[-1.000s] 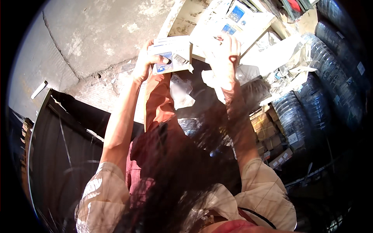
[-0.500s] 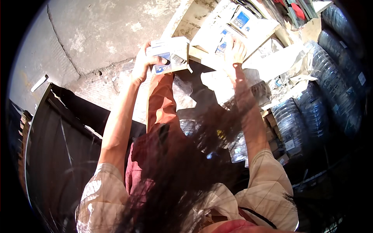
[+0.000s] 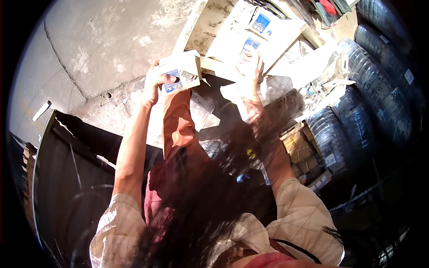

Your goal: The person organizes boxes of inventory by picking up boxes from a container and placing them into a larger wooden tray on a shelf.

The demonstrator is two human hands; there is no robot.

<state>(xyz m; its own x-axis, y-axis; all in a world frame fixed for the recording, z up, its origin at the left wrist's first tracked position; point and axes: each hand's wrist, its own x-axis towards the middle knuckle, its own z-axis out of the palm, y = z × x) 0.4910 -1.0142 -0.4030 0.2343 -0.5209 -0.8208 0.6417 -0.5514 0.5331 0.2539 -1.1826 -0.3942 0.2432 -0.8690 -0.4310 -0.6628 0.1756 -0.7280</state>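
My left hand is closed around small white-and-blue cartons, its thumb across the printed front. They appear to be a short stack held above my knee. My right hand is over the near edge of a pale wooden tray, washed out by sunlight. Its fingers look apart and seem to hold nothing. Just beyond its fingertips lies a blue-labelled carton. Another white carton with a blue label is farther back. Whether my right fingertips touch the nearer carton is hard to see in the glare.
The pale wooden tray has a raised left side. Dark plastic-wrapped rolls stand at the right, with brown cartons beside them. Concrete floor spreads at the upper left. A dark panel is at my left. Loose hair blurs the middle.
My left hand and its cartons have shifted slightly left and down in view. My right hand has drawn back from the blue-labelled carton, toward me and left.
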